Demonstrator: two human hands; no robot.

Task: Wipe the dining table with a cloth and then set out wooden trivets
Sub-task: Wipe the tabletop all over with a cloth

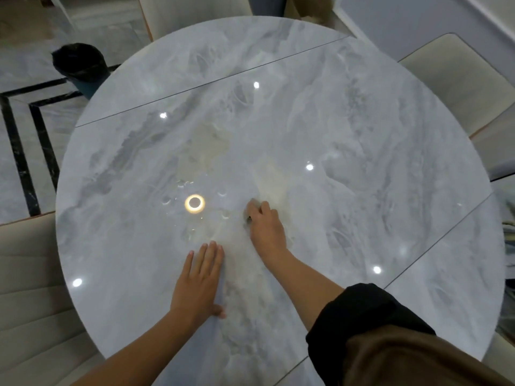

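Flat, fingers straight and together, the left hand [202,277] rests on the marble dining table [362,135] just nearer than the ring-shaped lamp reflection [194,203]. Right of that reflection, the right hand [266,227] curls over a pale cloth [253,202], which is mostly hidden.

Bin [79,65], lined with a black bag, standing on a pale marbled floor [16,76]; just below the bin, two black inlay stripes [41,137] cross the floor and turn a corner. Cream upholstered seating: ribbed chair [30,288] well below the bin; far chair [192,15] to the bin's right, at the top edge. Right chair [457,82] stands farthest from the bin, beside a grey wall [395,20].
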